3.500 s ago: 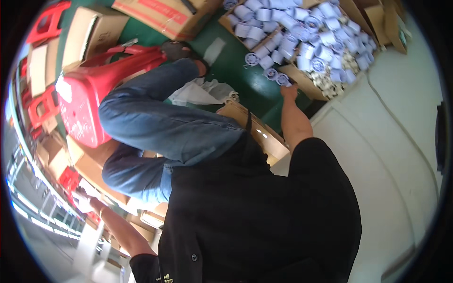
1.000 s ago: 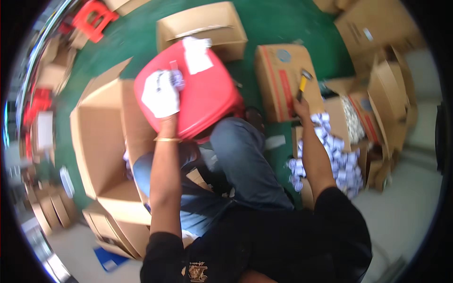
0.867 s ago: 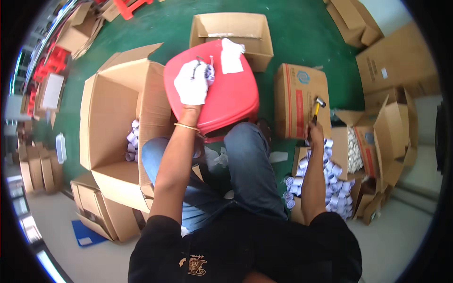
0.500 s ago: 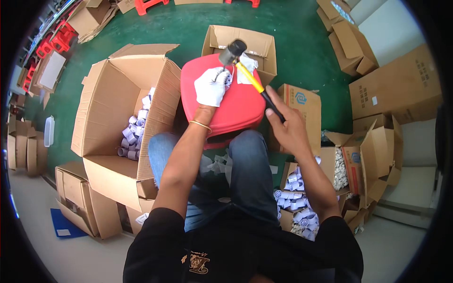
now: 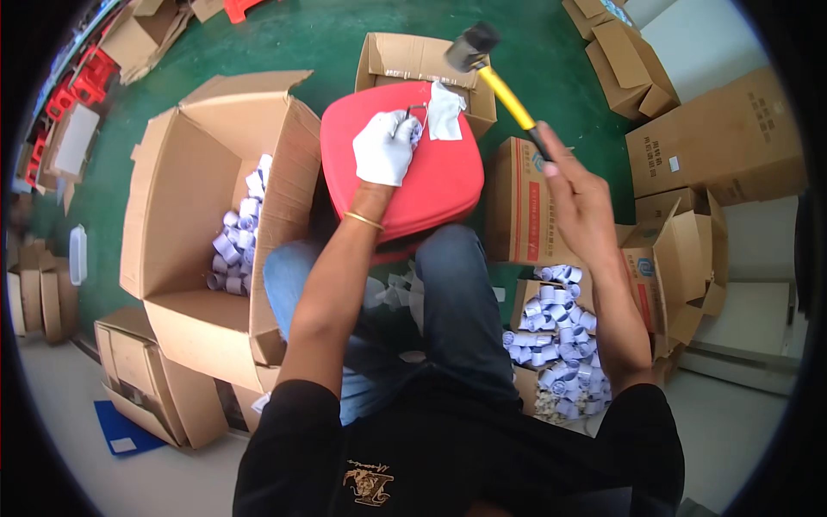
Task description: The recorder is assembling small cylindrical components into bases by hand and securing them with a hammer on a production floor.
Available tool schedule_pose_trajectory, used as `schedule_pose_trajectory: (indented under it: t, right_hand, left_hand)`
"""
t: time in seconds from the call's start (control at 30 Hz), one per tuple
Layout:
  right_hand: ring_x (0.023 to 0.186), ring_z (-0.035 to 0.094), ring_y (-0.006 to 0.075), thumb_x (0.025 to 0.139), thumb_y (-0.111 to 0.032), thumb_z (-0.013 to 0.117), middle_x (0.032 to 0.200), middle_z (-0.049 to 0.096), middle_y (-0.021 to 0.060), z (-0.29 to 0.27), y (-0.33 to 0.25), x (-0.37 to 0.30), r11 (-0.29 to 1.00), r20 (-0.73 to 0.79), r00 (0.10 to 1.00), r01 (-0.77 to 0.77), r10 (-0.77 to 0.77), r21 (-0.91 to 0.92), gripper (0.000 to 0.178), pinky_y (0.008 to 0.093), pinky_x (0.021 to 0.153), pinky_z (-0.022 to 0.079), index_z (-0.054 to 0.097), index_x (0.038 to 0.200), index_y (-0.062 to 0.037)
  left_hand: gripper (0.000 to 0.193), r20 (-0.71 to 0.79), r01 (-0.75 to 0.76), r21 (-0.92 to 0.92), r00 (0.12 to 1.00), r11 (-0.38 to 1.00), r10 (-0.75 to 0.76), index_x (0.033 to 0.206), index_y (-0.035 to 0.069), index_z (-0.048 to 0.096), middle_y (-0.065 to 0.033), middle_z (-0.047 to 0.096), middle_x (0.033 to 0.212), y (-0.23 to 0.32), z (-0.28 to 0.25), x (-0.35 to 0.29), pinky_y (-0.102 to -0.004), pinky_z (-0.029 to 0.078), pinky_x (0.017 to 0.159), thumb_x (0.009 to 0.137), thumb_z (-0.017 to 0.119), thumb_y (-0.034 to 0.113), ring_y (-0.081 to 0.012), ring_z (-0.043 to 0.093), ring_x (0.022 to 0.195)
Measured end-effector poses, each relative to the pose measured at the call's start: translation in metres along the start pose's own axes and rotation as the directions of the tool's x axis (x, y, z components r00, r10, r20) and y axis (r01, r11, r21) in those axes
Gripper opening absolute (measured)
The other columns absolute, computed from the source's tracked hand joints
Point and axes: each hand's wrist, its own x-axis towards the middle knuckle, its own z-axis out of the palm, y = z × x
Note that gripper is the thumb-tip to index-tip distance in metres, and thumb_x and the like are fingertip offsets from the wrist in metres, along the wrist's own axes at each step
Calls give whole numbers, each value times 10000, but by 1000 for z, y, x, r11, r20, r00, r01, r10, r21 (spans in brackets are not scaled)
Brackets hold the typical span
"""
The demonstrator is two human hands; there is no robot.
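A red plastic stool (image 5: 448,185) stands before my knees. On its top, my left hand (image 5: 383,151), in a white glove, is closed around a thin dark metal rod (image 5: 417,109) with a bent-looking end. A pale lilac plastic fitting (image 5: 416,132) shows beside the fingers, partly hidden by them. My bare right hand (image 5: 575,194) grips a mallet (image 5: 514,97) by its black handle end. The mallet's black and grey head is raised beyond the stool's far right corner, apart from the rod. A white cloth (image 5: 445,112) lies on the stool next to the gloved hand.
A large open carton (image 5: 142,207) on the left contains several lilac pipe fittings (image 5: 234,237). More fittings (image 5: 556,332) lie in a carton by my right leg. A taped carton (image 5: 517,202) stands right of the stool, and an open carton (image 5: 388,56) sits behind it.
The mallet has swung up and to the right, away from the rod, with my right hand. My left hand stays on the stool, still holding the rod. The view has shifted slightly.
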Motion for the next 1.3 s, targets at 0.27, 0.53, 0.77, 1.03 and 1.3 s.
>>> schedule_pose_trajectory:
  t: [0.27, 0.53, 0.77, 1.03, 1.3]
  right_hand:
    - [1013, 644, 261, 1000, -122, 463, 1244, 642, 166, 88, 151, -102, 821, -258, 800, -437, 541, 368, 423, 316, 872, 487, 490, 1405, -5]
    - [1079, 640, 301, 924, -224, 592, 1218, 649, 184, 160, 349, -188, 718, -122, 742, -573, 660, 396, 478, 362, 942, 485, 538, 1353, -19]
    - [948, 594, 346, 799, -180, 636, 1045, 625, 137, 140, 309, -225, 721, -664, 599, -681, 448, -129, 405, 409, 836, 482, 621, 1195, -93]
    - [670, 644, 312, 805, -207, 653, 803, 662, 135, 243, 223, -517, -308, 181, -268, -918, 946, 250, 272, 422, 644, 504, 640, 1056, -101]
    - [918, 654, 366, 746, -194, 718, 1089, 610, 193, 340, 224, -531, -512, -61, -526, -844, 848, 160, 606, 449, 805, 529, 452, 1290, -173]
  left_hand:
    - [52, -262, 284, -53, 921, 957, -288, 812, 18, 708, -71, 672, 744, 16, -35, 29, -278, 492, 643, 794, 678, 57, -162, 591, 654]
    - [262, -321, 453, 320, 878, 832, -354, 916, 23, 727, -60, 719, 825, -20, -213, 75, -258, 504, 725, 876, 670, 275, -150, 613, 710]
    - [289, -263, 422, 821, 878, 385, -401, 910, 118, 778, -5, 738, 796, -123, -368, 47, -263, 521, 676, 866, 621, 356, -175, 655, 700]
    - [172, -411, 532, 486, 839, 693, -356, 911, 1, 687, -111, 723, 841, -70, -261, 21, -325, 585, 696, 893, 678, 172, -246, 700, 767]
    - [162, -234, 497, 420, 868, 759, -439, 931, -17, 661, -143, 734, 873, -46, -262, 37, -317, 628, 761, 951, 608, 134, -232, 729, 782]
